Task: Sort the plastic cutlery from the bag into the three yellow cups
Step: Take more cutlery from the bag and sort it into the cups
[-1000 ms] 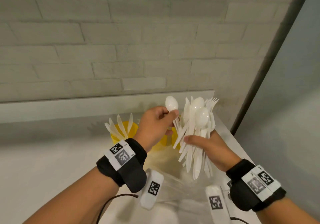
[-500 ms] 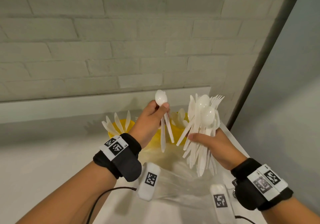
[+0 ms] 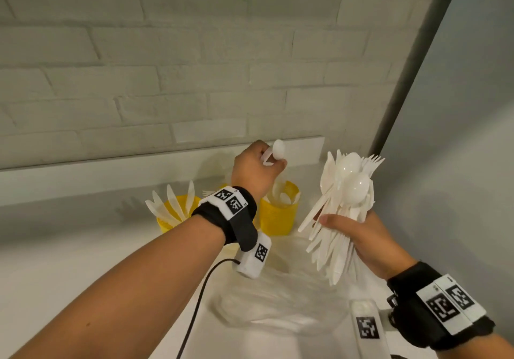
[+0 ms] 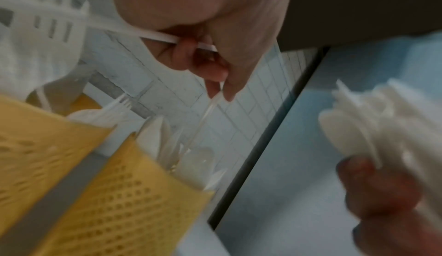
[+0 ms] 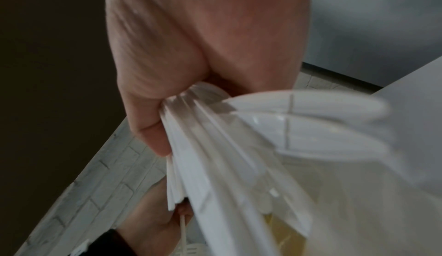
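Observation:
My left hand (image 3: 274, 162) pinches a white plastic spoon (image 3: 279, 149), bowl up. Its handle (image 4: 205, 116) hangs down over the right yellow cup (image 3: 278, 214), which holds other spoons. The left wrist view also shows a fork (image 4: 47, 18) whose handle passes through the same fingers. My right hand (image 3: 333, 219) grips a thick bundle of mixed white cutlery (image 3: 345, 191) upright, to the right of that cup. The left yellow cup (image 3: 169, 219) holds knives. The middle cup (image 4: 36, 137) holds forks and is mostly hidden behind my left wrist in the head view.
A crumpled clear plastic bag (image 3: 278, 300) lies on the white table (image 3: 69, 253) in front of the cups. A brick wall (image 3: 167, 80) runs close behind the cups. A dark post (image 3: 411, 61) and a grey panel bound the right side.
My left hand drew the spoon out of the bundle and carried it back and left, to above the right yellow cup. The right hand kept holding the bundle.

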### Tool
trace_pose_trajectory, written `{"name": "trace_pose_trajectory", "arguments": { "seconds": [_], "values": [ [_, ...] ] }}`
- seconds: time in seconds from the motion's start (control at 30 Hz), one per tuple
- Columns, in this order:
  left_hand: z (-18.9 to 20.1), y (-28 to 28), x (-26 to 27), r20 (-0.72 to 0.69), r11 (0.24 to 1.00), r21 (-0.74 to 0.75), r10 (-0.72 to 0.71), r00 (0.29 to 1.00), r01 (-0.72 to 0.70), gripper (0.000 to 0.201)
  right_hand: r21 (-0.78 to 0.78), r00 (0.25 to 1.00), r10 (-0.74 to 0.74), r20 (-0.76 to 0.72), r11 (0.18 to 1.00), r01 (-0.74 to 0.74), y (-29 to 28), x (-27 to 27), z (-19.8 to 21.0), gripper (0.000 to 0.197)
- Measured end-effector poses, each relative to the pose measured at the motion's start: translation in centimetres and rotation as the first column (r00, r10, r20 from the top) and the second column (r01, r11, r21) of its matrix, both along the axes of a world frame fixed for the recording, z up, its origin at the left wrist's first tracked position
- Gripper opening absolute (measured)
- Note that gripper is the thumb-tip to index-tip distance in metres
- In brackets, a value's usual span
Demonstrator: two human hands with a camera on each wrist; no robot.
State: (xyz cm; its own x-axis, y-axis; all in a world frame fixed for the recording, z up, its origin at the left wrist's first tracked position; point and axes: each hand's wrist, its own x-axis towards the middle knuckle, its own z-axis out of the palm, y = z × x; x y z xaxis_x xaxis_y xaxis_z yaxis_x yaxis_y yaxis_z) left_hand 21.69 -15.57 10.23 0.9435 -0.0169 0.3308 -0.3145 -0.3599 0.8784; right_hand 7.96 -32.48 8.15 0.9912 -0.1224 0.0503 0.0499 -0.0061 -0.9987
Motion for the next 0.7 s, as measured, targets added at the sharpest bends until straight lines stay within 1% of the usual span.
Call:
{"name": "trace_pose_trajectory", "arguments": {
  "seconds": [0.03, 0.1, 0.17, 0.27, 0.33, 0.4, 0.47, 0.53, 0.57, 0.6, 0.63, 0.67, 0.7],
  "values": [
    [-0.3, -0.1, 0.3, -0.03, 0.994, 0.108, -0.005, 1.0, 0.008, 0.023, 0.001, 1.0, -0.003, 0.0, 1.0, 0.003, 0.1, 0.0, 0.0, 0.043],
    [-0.8, -0.2, 0.5, -0.12, 0.954, 0.292, -0.033, 0.992, 0.067, 0.025, 0.004, 1.0, 0.003, 0.002, 1.0, -0.003, 0.3, 0.0, 0.0, 0.042],
    [-1.0, -0.2, 0.4, -0.18, 0.924, 0.365, -0.049, 0.982, 0.113, 0.028, 0.007, 1.0, 0.013, 0.005, 1.0, -0.013, 0.7, 0.1, 0.1, 0.044],
    [-0.6, 0.0, 0.4, -0.243, 0.897, 0.412, -0.058, 0.968, 0.157, 0.036, 0.002, 1.0, 0.024, 0.005, 1.0, -0.024, 1.3, 0.5, 0.2, 0.049],
    [-0.2, 0.2, 0.4, -0.312, 0.911, 0.365, -0.076, 0.947, 0.193, 0.051, 0.006, 1.0, 0.028, 0.003, 1.0, -0.028, 1.5, 0.8, 0.2, 0.053],
    [0.2, 0.7, 0.3, -0.352, 0.926, 0.317, -0.088, 0.932, 0.207, 0.065, 0.005, 0.999, 0.037, 0.004, 0.999, -0.037, 1.6, 1.0, 0.3, 0.059],
    [0.6, 1.6, 0.0, -0.361, 0.93, 0.297, -0.099, 0.927, 0.215, 0.068, 0.005, 0.999, 0.041, -0.001, 0.999, -0.041, 1.7, 1.1, 0.3, 0.067],
    [1.1, 2.7, -0.4, -0.362, 0.951, 0.223, -0.125, 0.924, 0.216, 0.061, 0.004, 0.999, 0.042, -0.008, 0.999, -0.042, 1.8, 1.0, 0.3, 0.067],
    [1.3, 3.3, -0.7, -0.356, 0.96, 0.185, -0.134, 0.925, 0.211, 0.053, 0.001, 0.999, 0.046, -0.014, 0.999, -0.046, 1.9, 1.0, 0.3, 0.066],
    [1.6, 3.9, -1.0, -0.345, 0.97, 0.136, -0.146, 0.927, 0.203, 0.04, -0.004, 0.998, 0.052, -0.017, 0.999, -0.052, 2.0, 1.0, 0.3, 0.065],
    [1.9, 4.6, -1.4, -0.339, 0.979, 0.057, -0.165, 0.926, 0.195, 0.025, -0.007, 0.998, 0.058, -0.017, 0.998, -0.058, 2.2, 1.0, 0.2, 0.063],
    [2.2, 5.3, -1.8, -0.339, 0.982, -0.054, -0.186, 0.922, 0.178, 0.015, -0.011, 0.998, 0.062, -0.016, 0.998, -0.062, 2.4, 1.1, 0.3, 0.058],
    [2.5, 6.1, -2.3, -0.331, 0.971, -0.178, -0.215, 0.919, 0.163, 0.018, -0.016, 0.998, 0.066, -0.015, 0.998, -0.066, 2.7, 1.1, 0.3, 0.052]
  ]
}}
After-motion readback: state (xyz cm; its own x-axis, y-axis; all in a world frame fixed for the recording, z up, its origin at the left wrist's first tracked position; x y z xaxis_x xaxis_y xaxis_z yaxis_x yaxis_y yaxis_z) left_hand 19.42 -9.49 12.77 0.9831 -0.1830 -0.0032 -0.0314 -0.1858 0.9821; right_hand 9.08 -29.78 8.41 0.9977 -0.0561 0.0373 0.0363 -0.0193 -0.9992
